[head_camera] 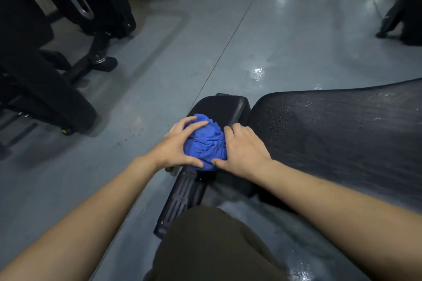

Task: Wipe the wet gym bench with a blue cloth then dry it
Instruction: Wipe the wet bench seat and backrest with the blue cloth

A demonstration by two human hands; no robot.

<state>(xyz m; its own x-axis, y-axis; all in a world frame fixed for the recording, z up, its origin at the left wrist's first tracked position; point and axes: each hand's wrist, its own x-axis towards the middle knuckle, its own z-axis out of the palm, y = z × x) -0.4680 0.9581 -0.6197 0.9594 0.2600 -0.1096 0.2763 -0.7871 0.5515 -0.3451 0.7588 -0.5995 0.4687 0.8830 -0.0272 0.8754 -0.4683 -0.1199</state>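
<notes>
A crumpled blue cloth [204,143] lies bunched on the small black seat pad [223,106] of the gym bench. My left hand [180,143] grips the cloth from the left, fingers curled over its top and thumb under its near edge. From the right, my right hand [243,151] holds it, thumb against the near edge. The long black back pad [342,134] stretches to the right and is speckled with water drops.
The bench's black frame bar [180,201] runs toward me above the grey floor [159,64]. A wet patch [258,73] shines on the floor beyond the bench. Black gym machines [57,52] crowd the left and far right [402,18]. My knee [212,246] is at bottom centre.
</notes>
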